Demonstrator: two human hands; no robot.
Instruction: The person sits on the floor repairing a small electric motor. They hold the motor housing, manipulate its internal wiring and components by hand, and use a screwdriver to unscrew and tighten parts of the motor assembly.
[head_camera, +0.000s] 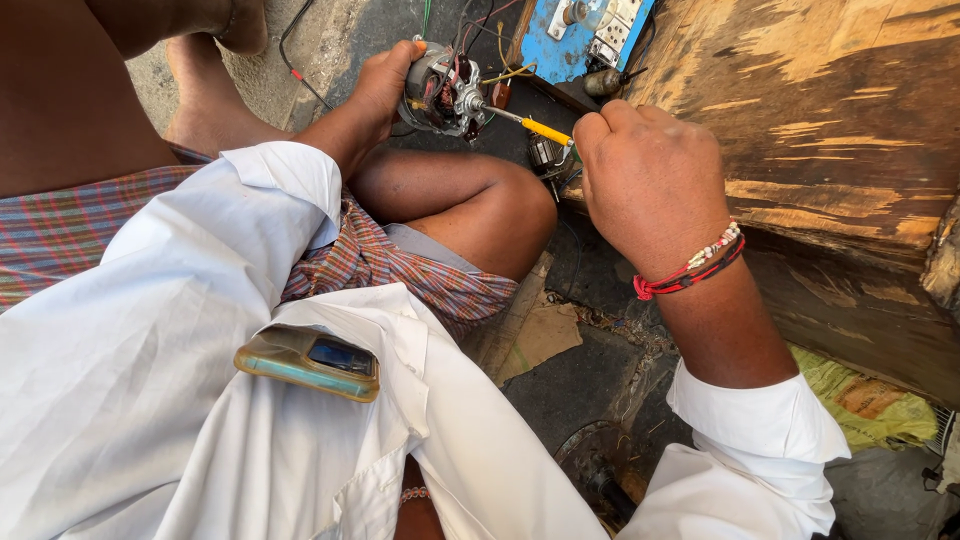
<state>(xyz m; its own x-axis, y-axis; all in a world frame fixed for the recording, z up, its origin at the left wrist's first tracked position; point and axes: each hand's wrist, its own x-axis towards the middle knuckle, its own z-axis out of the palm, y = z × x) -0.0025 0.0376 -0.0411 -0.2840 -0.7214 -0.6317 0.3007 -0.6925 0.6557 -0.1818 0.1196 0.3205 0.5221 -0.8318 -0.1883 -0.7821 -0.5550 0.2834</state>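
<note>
My left hand (382, 85) grips a small electric motor (445, 92) with copper windings and a metal housing, held above my bent knee. My right hand (650, 180) is closed around a yellow-handled screwdriver (545, 130); its shaft reaches left into the motor's end. A red thread and a bead bracelet circle my right wrist. I wear a white shirt with rolled sleeves and a checked cloth over my legs.
A worn wooden bench (830, 140) stands on the right, with a blue switch board (575, 35) on its far end. Wires (300, 70) trail on the ground behind the motor. A phone (310, 362) sits in my shirt pocket. A yellow-green sack (870, 400) lies under the bench.
</note>
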